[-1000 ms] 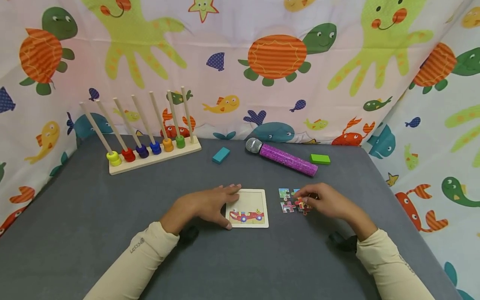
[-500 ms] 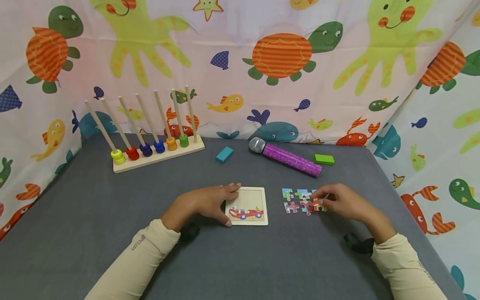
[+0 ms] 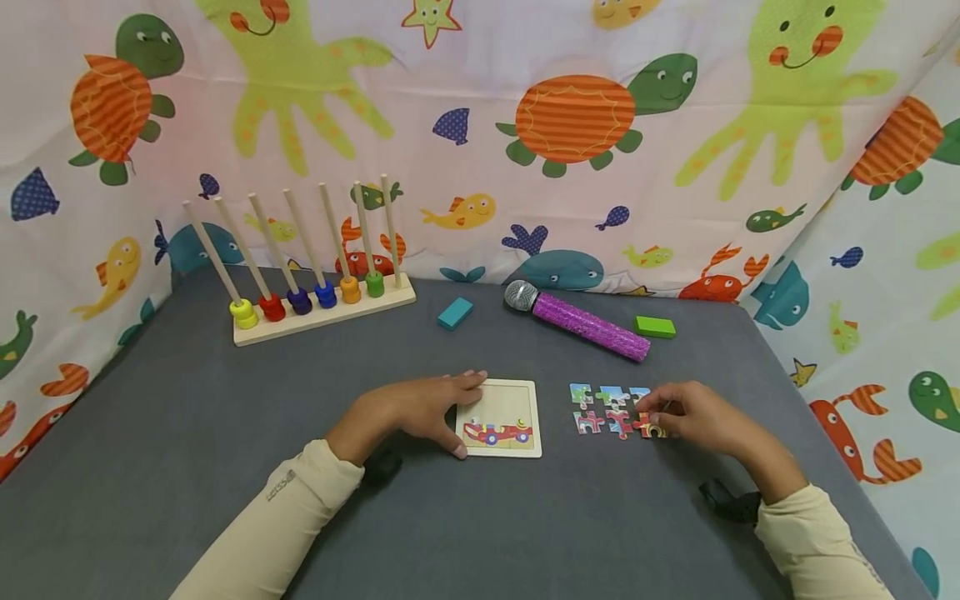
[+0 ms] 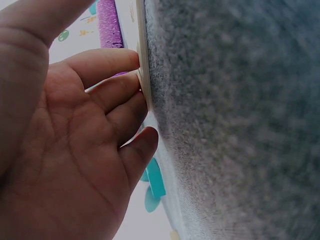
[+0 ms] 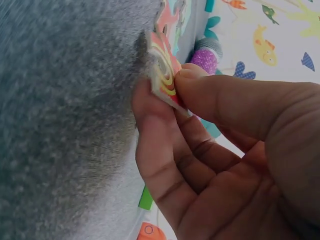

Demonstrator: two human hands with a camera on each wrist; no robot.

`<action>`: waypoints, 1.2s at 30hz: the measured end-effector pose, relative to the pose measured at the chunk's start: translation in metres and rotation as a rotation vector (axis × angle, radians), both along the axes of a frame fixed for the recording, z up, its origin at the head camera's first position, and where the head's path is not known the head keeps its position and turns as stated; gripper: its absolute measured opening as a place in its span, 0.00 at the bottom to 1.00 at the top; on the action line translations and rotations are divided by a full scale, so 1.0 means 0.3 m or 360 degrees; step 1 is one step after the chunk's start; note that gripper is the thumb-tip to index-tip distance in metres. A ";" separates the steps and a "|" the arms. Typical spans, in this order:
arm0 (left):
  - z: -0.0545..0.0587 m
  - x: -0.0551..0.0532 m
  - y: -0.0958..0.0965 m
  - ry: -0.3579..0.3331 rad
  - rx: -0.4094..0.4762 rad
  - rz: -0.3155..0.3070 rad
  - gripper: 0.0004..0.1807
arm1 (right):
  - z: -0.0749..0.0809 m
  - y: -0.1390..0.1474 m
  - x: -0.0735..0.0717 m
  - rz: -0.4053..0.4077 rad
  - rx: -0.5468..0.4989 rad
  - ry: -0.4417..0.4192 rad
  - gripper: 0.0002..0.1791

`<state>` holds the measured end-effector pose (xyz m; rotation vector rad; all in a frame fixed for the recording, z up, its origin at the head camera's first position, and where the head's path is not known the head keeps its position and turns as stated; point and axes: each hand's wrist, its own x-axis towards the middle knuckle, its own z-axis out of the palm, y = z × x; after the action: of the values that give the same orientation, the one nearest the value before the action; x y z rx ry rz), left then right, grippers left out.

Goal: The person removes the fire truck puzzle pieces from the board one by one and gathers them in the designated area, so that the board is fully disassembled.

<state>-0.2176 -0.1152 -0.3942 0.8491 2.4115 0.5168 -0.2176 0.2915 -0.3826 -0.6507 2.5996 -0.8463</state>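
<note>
My left hand point(image 3: 435, 408) rests on the left side of a square wooden puzzle board point(image 3: 498, 396), with thumb and fingers spread along its edge. A red car picture lies along the lower part of the board; its upper part is bare wood. To the right, small jigsaw pieces point(image 3: 588, 422) lie in two rows. My right hand point(image 3: 693, 417) pinches the lower right jigsaw piece point(image 5: 165, 70), red and yellow, between thumb and fingers, tilted at the table surface. Fingers partly cover the upper right jigsaw piece point(image 3: 639, 392).
A pegged abacus stand point(image 3: 326, 317) with coloured rings stands at the back left. Along the back lie a teal block point(image 3: 455, 313), a purple glitter microphone point(image 3: 581, 323) and a green block point(image 3: 655, 327). A sea-animal cloth point(image 3: 480, 167) hangs behind the grey table point(image 3: 480, 533).
My right hand has moved rightward with the pinched jigsaw piece, and the pieces now sit further apart. My left hand stays on the board. The head view has shifted slightly.
</note>
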 end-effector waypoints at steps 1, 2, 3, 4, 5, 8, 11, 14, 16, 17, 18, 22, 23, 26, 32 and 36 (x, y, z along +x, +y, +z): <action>0.001 -0.002 0.003 -0.0001 -0.0002 -0.0008 0.50 | -0.004 0.006 0.000 -0.0002 0.0015 0.0018 0.10; 0.001 -0.003 0.004 0.0002 -0.0006 -0.0018 0.50 | -0.007 0.010 -0.001 -0.0001 0.0026 0.0033 0.10; 0.001 -0.005 0.005 0.0006 -0.0014 -0.0026 0.50 | -0.009 0.015 -0.003 -0.0004 0.0034 0.0044 0.10; 0.001 -0.006 0.006 0.0008 -0.0011 -0.0030 0.50 | -0.012 0.019 -0.005 -0.0001 0.0041 0.0055 0.10; 0.001 -0.007 0.006 0.0009 -0.0015 -0.0030 0.50 | -0.014 0.022 -0.007 0.0001 0.0044 0.0057 0.11; 0.002 -0.006 0.003 0.0010 -0.0027 -0.0027 0.50 | -0.014 0.025 -0.012 0.0015 0.0039 0.0050 0.11; 0.006 -0.005 0.001 -0.0005 -0.0016 -0.0018 0.50 | -0.012 0.023 -0.013 0.0009 0.0036 0.0038 0.11; 0.008 -0.006 0.001 -0.0019 0.0002 -0.0030 0.50 | -0.009 0.021 -0.011 -0.0009 0.0023 0.0033 0.11; 0.007 -0.007 0.001 -0.0024 0.0009 -0.0043 0.50 | -0.008 0.020 -0.011 -0.0019 0.0005 0.0029 0.11; 0.006 -0.008 0.000 -0.0026 0.0007 -0.0049 0.50 | -0.008 0.021 -0.010 -0.0021 -0.0004 0.0028 0.11; 0.006 -0.008 -0.001 -0.0028 0.0005 -0.0055 0.50 | -0.007 0.021 -0.010 -0.0019 -0.0011 0.0025 0.11; 0.009 -0.006 -0.002 -0.0034 -0.0013 -0.0070 0.50 | 0.011 0.025 -0.002 -0.0041 0.0040 0.0122 0.12; 0.011 -0.006 -0.001 -0.0035 -0.0019 -0.0069 0.50 | 0.018 0.024 0.000 -0.0056 0.0054 0.0167 0.12; 0.015 -0.002 0.002 -0.0029 -0.0049 -0.0045 0.50 | 0.047 0.010 0.007 -0.0089 0.0077 0.0282 0.13; 0.020 0.000 0.011 0.0021 -0.0124 -0.0016 0.50 | 0.069 -0.058 0.009 -0.0050 0.0009 0.0254 0.13; 0.017 -0.004 0.015 0.0031 -0.0128 -0.0035 0.50 | 0.054 -0.118 0.009 0.0004 -0.0054 0.0235 0.13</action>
<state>-0.2187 -0.1105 -0.3892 0.8482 2.4204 0.4019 -0.2148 0.2562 -0.3663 -0.7526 2.7195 -0.8743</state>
